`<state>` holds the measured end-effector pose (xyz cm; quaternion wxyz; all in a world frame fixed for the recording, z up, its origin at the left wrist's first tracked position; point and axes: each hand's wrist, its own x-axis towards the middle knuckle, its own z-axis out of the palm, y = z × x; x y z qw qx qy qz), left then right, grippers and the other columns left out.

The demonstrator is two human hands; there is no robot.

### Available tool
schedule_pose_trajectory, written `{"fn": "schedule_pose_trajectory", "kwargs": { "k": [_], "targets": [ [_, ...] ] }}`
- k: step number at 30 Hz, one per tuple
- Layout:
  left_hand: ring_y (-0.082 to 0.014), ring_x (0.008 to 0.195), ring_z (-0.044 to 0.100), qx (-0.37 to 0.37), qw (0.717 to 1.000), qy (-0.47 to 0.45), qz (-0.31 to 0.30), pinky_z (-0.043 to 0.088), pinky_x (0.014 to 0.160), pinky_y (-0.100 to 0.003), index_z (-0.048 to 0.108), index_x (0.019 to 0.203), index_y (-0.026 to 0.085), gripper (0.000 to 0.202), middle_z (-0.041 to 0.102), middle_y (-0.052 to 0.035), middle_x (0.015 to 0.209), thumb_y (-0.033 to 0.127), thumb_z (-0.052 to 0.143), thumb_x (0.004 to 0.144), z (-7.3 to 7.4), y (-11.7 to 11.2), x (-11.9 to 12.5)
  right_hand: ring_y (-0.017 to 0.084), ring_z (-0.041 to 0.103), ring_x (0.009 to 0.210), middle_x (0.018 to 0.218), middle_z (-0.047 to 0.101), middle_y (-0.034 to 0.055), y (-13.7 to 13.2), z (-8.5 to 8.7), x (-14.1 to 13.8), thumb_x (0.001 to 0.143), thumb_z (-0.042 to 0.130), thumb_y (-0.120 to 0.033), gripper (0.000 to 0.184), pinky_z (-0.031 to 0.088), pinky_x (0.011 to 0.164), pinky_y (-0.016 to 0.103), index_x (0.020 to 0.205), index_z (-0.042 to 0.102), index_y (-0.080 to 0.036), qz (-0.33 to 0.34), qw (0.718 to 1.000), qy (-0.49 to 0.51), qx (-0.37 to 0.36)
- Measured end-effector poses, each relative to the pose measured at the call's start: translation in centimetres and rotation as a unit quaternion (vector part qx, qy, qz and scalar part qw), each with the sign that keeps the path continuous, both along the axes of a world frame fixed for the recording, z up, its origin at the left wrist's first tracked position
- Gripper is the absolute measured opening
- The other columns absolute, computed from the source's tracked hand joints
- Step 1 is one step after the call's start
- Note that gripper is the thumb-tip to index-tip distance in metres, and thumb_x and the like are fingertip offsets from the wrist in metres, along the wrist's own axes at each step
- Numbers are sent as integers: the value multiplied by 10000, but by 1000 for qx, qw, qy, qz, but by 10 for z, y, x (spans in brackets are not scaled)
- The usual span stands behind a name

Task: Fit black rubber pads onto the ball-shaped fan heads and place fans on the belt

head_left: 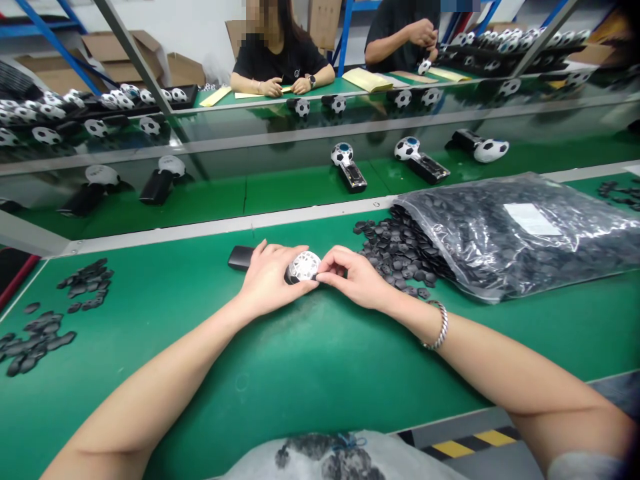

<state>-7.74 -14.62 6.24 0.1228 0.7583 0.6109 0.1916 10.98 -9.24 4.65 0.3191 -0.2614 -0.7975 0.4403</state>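
A white, soccer-ball-patterned round head on a black handle lies low over the green table. My left hand is wrapped round it, the handle poking out to the left past my fingers. At the ball's right side, the thumb and forefinger of my right hand are pinched together against its edge. Whatever small piece they may hold is hidden. Just right of that hand spreads a pile of small black pieces, spilling from a clear plastic bag with a white label.
More black pieces lie at the table's left. Beyond a metal edge, a green belt carries several ball-headed devices. Two people in black sit across; trays of soccer balls stand at the far sides.
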Motion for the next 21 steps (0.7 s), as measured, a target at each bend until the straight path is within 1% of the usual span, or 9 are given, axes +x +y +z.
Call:
{"fn": "schedule_pose_trajectory", "kwargs": {
  "k": [2,6,11,13,15,16,18,19,21],
  "targets": [
    [-244,1028,500,7,1000,-5,-1,225,1021,-480,527,1176,233,588,625,-32,1092,552,587,686,0,0,1,112,481,640,782,479,-3,2,-2,0,789,605,-200,64,403,607,238,769,556,-165,1,1000,-1,-13],
    [-238,960,512,21,1000,-8,3,347,911,-426,558,1133,207,537,646,-36,1008,480,619,674,1,1,4,106,462,620,761,482,-15,2,-7,-3,771,618,-192,104,383,575,224,779,516,-169,-2,999,8,-50],
    [-233,960,507,25,999,-14,-32,365,899,-404,540,1160,171,556,627,-60,1028,442,623,681,0,2,1,110,469,635,708,493,-28,0,-11,-7,774,612,-187,117,381,592,222,740,502,-170,8,999,26,-37],
    [-231,972,507,21,999,-13,-47,343,939,-420,527,1171,173,557,618,-61,1058,456,607,698,-1,2,-1,109,476,623,687,502,-34,5,-10,-5,751,643,-195,143,389,585,218,745,503,-167,18,998,18,-61],
    [-234,994,508,19,998,-9,-52,275,1007,-461,511,1183,183,590,608,-62,1089,497,603,693,-3,2,-3,109,483,602,660,514,-37,15,-6,1,728,675,-206,165,396,568,214,750,518,-160,20,997,-7,-78],
    [-240,1012,506,19,999,-7,-50,229,1035,-484,503,1190,186,623,602,-67,1101,524,610,677,-3,2,-4,109,488,596,657,524,-35,21,-3,5,721,685,-203,159,399,566,214,745,535,-156,14,997,-32,-67],
    [-266,1075,477,14,999,-4,-47,145,1062,-529,489,1204,195,682,588,-77,1134,554,631,641,-2,2,-6,109,504,599,678,553,-24,31,4,16,719,694,-175,116,404,574,212,735,582,-150,-2,995,-101,-13],
    [-285,1126,442,7,999,-3,-52,112,1063,-553,479,1214,204,692,576,-79,1162,543,643,634,-1,2,-8,109,518,610,700,568,-18,34,8,21,722,694,-153,90,408,587,211,744,607,-151,-7,990,-141,15],
    [-323,1245,317,-24,996,-5,-83,58,1049,-602,444,1247,243,649,521,-65,1258,450,647,667,4,1,-12,115,549,643,751,592,-6,36,13,28,723,701,-119,100,422,620,210,798,647,-158,-3,976,-212,51]
  ]
}}
